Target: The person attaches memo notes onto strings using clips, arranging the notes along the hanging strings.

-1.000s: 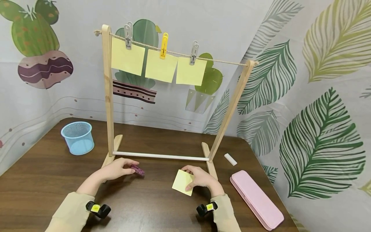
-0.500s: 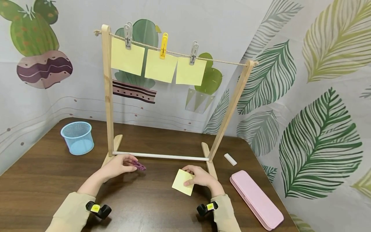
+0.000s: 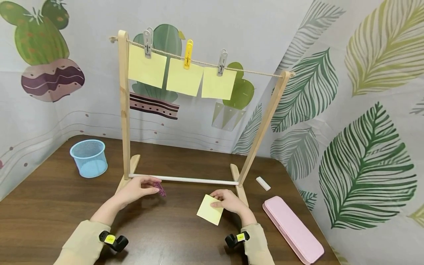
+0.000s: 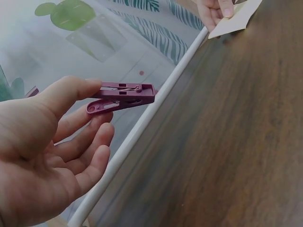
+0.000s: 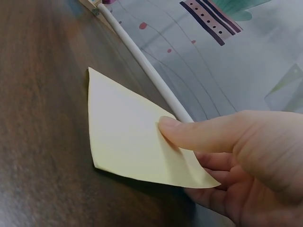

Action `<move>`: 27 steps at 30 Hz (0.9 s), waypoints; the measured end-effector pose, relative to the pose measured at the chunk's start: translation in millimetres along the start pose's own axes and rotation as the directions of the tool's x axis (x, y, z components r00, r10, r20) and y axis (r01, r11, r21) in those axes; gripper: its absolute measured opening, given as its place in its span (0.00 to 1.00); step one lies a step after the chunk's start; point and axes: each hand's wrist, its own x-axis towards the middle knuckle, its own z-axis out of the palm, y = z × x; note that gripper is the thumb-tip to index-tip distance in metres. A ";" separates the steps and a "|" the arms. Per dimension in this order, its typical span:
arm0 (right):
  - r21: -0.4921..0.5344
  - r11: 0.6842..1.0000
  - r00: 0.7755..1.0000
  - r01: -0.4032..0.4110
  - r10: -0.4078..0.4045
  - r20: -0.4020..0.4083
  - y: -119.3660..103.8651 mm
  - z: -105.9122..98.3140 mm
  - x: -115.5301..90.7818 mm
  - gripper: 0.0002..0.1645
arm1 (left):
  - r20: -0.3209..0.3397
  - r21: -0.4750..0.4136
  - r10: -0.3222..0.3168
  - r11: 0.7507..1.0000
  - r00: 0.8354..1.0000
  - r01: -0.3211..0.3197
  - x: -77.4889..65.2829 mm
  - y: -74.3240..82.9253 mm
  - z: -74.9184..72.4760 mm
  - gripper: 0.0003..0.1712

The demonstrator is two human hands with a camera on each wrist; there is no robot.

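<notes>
A purple clothespin (image 4: 124,94) is pinched by its handle end between the thumb and fingers of my left hand (image 3: 140,189). In the left wrist view its two arms lie at a slight angle, with its clamping end pointing away from the palm. My right hand (image 3: 230,201) grips a yellow sticky note (image 5: 128,132) at one edge, thumb on top and fingers beneath. Above both hands, three yellow notes (image 3: 184,77) hang side by side from a rope (image 3: 255,70). Grey clothespins (image 3: 148,42) hold the outer two, and a yellow clothespin (image 3: 188,54) holds the middle one.
The rope spans a wooden stand (image 3: 124,110) with a white crossbar (image 3: 183,179) low behind my hands. A blue mesh basket (image 3: 91,165) stands at the left. To the right lie a white eraser-like block (image 3: 263,183) and a pink case (image 3: 293,230) on the brown table (image 3: 165,235).
My left hand has risen slightly and turned the purple clothespin in its fingers, so it now tilts more downward. My right thumb has shifted up along the note; that hand has otherwise barely moved.
</notes>
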 end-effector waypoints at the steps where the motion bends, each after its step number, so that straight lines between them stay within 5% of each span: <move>1: 0.004 1.000 1.000 0.002 -0.002 -0.005 0.8 0.0 -0.2 0.19 | -0.002 -0.007 0.006 1.000 1.000 -0.006 0.4 -0.7 0.9 0.25; 13: 0.089 0.996 1.000 -0.008 0.009 -0.006 2.9 -2.3 -1.6 0.18 | -0.010 -0.005 0.003 1.000 1.000 -0.004 2.5 1.0 9.2 0.26; 27: 0.068 0.998 0.999 0.000 -0.003 0.039 -6.2 -5.5 -4.1 0.17 | -0.012 -0.013 -0.012 1.000 1.000 0.012 2.1 4.1 14.4 0.26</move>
